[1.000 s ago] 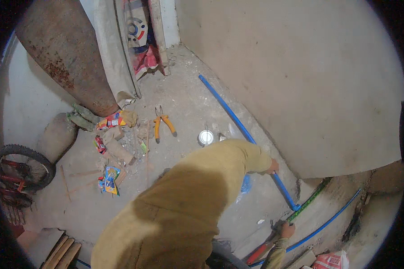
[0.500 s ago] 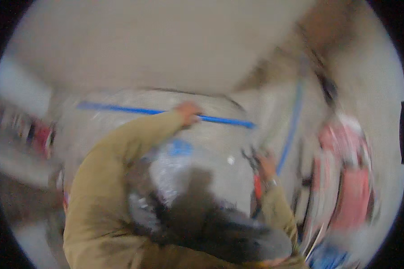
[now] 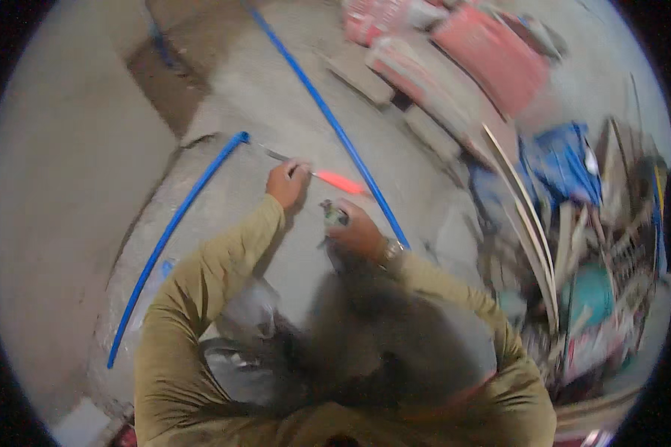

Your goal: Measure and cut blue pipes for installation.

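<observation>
My left hand [image 3: 287, 183] grips a hand tool by its middle. A narrow metal end shows on its left, and an orange-red handle [image 3: 341, 182] points right; blur hides its exact kind. Just to the right, my right hand [image 3: 358, 229] is closed round a small greenish, dark object [image 3: 335, 214], its kind unclear. Beyond both hands, a long blue pipe [image 3: 324, 119] runs slantwise across the floor, passing close to the handle's tip. Another blue pipe [image 3: 175, 223] lies to the left of my left arm, touched by neither hand.
At the far right lie pink-red sacks [image 3: 492, 59] and boards [image 3: 358, 80]. Wood scraps, a blue plastic bag [image 3: 563, 164] and a green bucket [image 3: 593, 294] are piled on the right. Clear plastic [image 3: 250, 309] lies near my legs. A wall [image 3: 60, 186] rises on the left.
The view has swung to the right. My left hand has left the blue pipe and now holds the orange-handled tool. My two hands have come close together.
</observation>
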Demonstrator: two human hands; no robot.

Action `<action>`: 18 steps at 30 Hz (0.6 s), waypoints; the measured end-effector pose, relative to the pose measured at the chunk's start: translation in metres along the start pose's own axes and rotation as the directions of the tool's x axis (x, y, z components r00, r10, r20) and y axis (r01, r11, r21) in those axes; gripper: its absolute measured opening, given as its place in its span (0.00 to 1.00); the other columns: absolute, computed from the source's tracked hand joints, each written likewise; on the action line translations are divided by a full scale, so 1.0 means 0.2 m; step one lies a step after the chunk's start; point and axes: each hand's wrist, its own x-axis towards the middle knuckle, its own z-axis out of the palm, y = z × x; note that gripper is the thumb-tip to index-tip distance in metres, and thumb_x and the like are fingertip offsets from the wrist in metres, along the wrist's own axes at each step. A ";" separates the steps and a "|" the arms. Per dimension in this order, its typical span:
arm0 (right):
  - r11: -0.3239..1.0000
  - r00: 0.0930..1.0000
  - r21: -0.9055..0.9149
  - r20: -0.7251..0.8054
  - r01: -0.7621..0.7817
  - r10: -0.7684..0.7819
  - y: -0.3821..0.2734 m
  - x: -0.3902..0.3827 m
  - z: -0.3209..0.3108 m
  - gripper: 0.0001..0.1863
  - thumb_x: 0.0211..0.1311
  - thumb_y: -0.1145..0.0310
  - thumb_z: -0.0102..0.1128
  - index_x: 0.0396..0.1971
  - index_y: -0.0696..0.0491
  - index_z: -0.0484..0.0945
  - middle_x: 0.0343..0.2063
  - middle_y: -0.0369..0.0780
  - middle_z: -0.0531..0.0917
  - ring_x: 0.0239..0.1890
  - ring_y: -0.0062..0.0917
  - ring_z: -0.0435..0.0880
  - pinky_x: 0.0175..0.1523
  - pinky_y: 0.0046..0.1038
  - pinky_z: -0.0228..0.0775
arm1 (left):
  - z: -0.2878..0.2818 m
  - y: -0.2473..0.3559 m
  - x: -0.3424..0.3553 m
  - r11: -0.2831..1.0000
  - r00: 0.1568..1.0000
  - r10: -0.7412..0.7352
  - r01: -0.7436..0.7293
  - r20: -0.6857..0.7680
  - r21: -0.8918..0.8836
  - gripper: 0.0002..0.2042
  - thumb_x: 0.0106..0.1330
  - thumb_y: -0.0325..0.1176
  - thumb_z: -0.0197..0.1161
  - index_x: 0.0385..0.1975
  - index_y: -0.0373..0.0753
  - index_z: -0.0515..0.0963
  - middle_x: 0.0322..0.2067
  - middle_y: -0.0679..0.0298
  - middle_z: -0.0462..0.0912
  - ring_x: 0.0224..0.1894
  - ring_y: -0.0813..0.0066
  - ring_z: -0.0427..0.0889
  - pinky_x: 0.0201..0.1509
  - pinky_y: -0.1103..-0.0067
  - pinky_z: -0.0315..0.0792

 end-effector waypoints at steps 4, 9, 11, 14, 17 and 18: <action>0.998 0.996 0.015 -0.064 0.062 -0.061 -0.03 -0.21 0.03 0.31 0.42 0.62 0.69 0.49 0.58 0.73 0.40 0.51 0.81 0.43 0.42 0.81 0.50 0.36 0.72 | 0.16 0.03 -0.10 0.991 0.978 0.122 -0.110 0.169 -0.077 0.13 0.65 0.37 0.57 0.42 0.37 0.81 0.37 0.52 0.85 0.41 0.60 0.84 0.48 0.72 0.74; 0.985 0.989 -0.173 -0.149 -0.027 0.001 -0.11 -0.43 0.02 0.31 0.46 0.57 0.67 0.52 0.55 0.74 0.46 0.49 0.80 0.49 0.42 0.79 0.54 0.38 0.71 | 0.22 0.09 -0.13 0.987 0.927 0.163 -0.157 0.339 -0.046 0.15 0.65 0.40 0.59 0.41 0.35 0.81 0.37 0.55 0.85 0.40 0.67 0.82 0.46 0.73 0.74; 0.999 0.997 -0.014 -0.059 -0.048 0.047 -0.03 -0.42 0.13 0.26 0.49 0.58 0.64 0.48 0.54 0.77 0.45 0.50 0.81 0.49 0.44 0.80 0.55 0.41 0.71 | 0.09 -0.05 -0.15 0.996 0.914 -0.033 -0.006 0.405 0.094 0.13 0.66 0.38 0.58 0.40 0.34 0.81 0.34 0.59 0.84 0.38 0.71 0.81 0.46 0.75 0.72; 0.973 0.977 -0.092 0.008 -0.210 0.211 0.93 -0.26 0.47 0.18 0.52 0.63 0.60 0.43 0.52 0.81 0.42 0.51 0.82 0.47 0.45 0.81 0.52 0.43 0.73 | 0.06 -0.10 -0.23 0.998 0.830 0.013 -0.044 0.558 0.043 0.13 0.69 0.37 0.56 0.40 0.34 0.81 0.29 0.66 0.79 0.32 0.79 0.75 0.38 0.80 0.70; 0.944 0.967 -0.212 -0.014 -0.253 0.256 1.13 -0.05 0.71 0.17 0.50 0.66 0.59 0.42 0.53 0.81 0.41 0.51 0.82 0.46 0.45 0.81 0.50 0.45 0.72 | 0.14 -0.22 -0.32 0.992 0.703 -0.076 0.128 0.708 -0.021 0.13 0.70 0.37 0.54 0.40 0.33 0.81 0.33 0.62 0.81 0.35 0.77 0.77 0.41 0.80 0.71; 0.941 0.972 -0.257 0.029 -0.219 0.234 1.15 0.00 0.81 0.17 0.49 0.66 0.59 0.41 0.53 0.81 0.40 0.51 0.82 0.45 0.45 0.81 0.49 0.45 0.72 | 0.08 -0.31 -0.33 0.991 0.697 -0.095 0.134 0.711 0.001 0.13 0.70 0.37 0.54 0.40 0.33 0.81 0.33 0.62 0.81 0.35 0.77 0.77 0.41 0.80 0.71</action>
